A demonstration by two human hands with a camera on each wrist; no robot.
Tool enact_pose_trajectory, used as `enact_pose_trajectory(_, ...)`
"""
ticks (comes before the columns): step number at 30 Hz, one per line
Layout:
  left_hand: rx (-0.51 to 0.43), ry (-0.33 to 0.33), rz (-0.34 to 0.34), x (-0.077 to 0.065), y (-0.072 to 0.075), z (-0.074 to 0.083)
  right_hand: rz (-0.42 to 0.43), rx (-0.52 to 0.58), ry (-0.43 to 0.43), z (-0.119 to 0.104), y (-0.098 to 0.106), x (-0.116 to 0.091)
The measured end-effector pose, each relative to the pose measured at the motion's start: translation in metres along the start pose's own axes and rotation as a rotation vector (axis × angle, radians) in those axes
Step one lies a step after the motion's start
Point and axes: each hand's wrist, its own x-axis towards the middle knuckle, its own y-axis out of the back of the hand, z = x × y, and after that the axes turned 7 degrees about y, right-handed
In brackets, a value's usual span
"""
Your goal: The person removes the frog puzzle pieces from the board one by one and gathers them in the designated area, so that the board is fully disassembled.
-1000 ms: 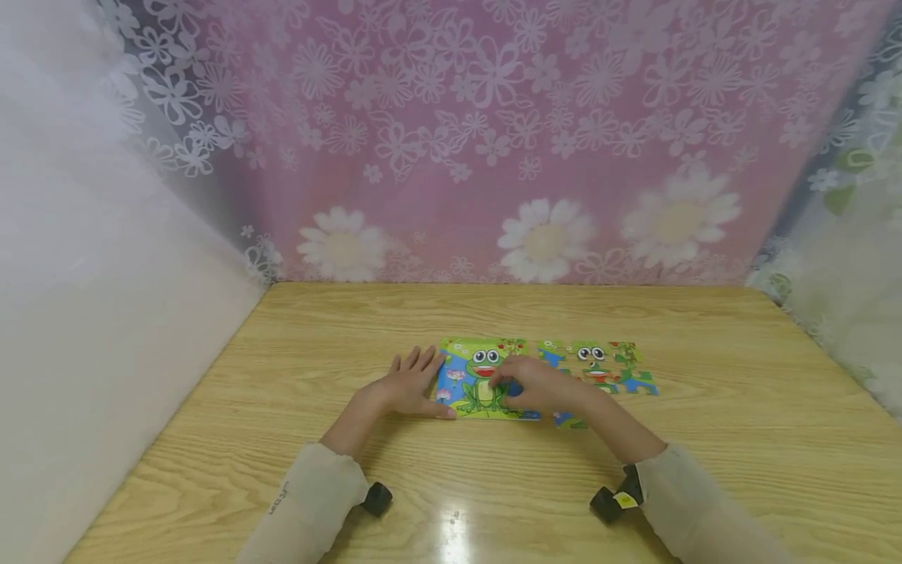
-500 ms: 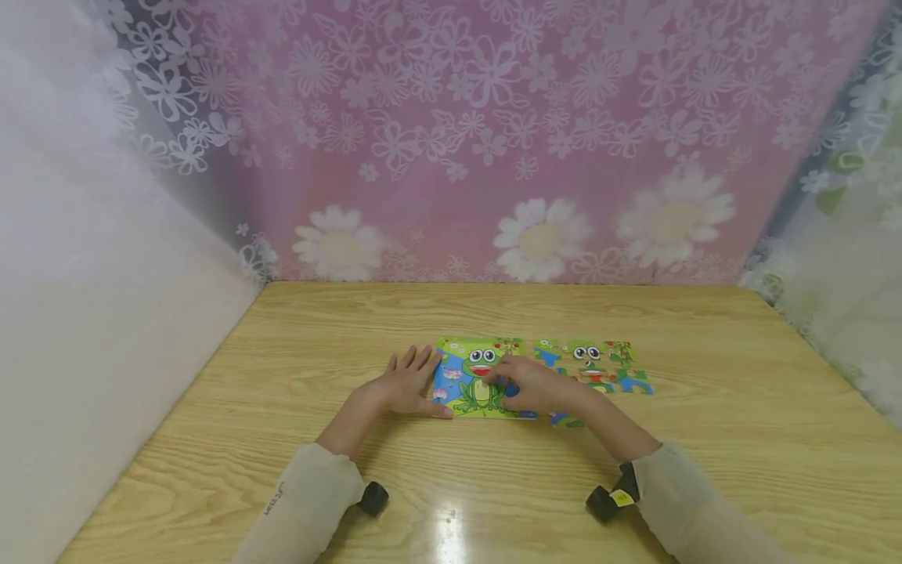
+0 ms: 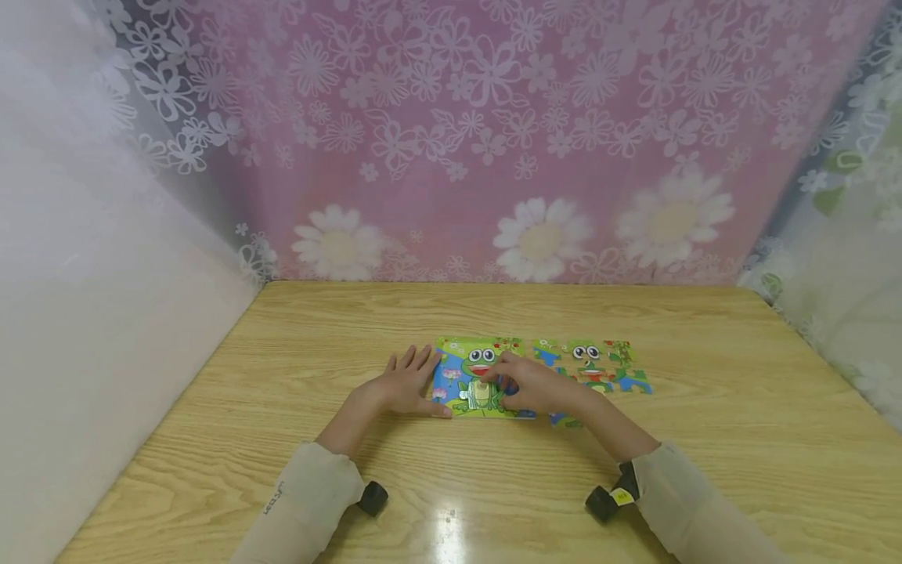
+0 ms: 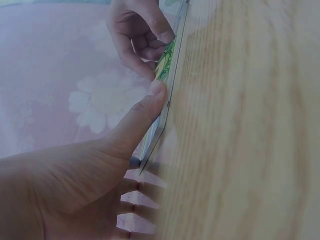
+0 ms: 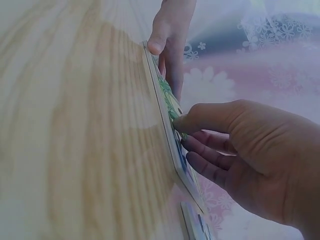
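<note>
A frog jigsaw puzzle board lies on the table in the head view. My left hand is spread at its left side, its thumb on the front left corner and its other fingers along the edge. Over the right part of the board, my right hand has its fingers curled and pinches a puzzle piece showing the frog's belly. That piece catches the light and looks slightly tilted, with its green and yellow face visible in the left wrist view. The right hand hides part of the board's right side.
Several loose puzzle pieces lie right of the board, with one more by the right forearm. The wooden table ends at a pink flowered curtain. A white wall panel stands at the left.
The belly piece under my right fingers now shines and its outline shows, as if raised at an edge. My left hand stays at the board's side. The whole head view shifted slightly.
</note>
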Motion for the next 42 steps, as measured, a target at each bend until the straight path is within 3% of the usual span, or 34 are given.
enact_pose_trajectory(11,0.0,0.009,-0.002,0.0,0.001,0.0,0.038,0.006,0.03,0.003,-0.001,0.001)
enact_pose_trajectory(26,-0.006,0.007,-0.005,-0.002,0.003,-0.001,0.058,0.054,-0.013,0.003,-0.002,0.002)
enact_pose_trajectory(42,-0.026,-0.001,-0.001,-0.002,0.002,0.002,0.047,0.081,-0.017,0.006,0.016,-0.02)
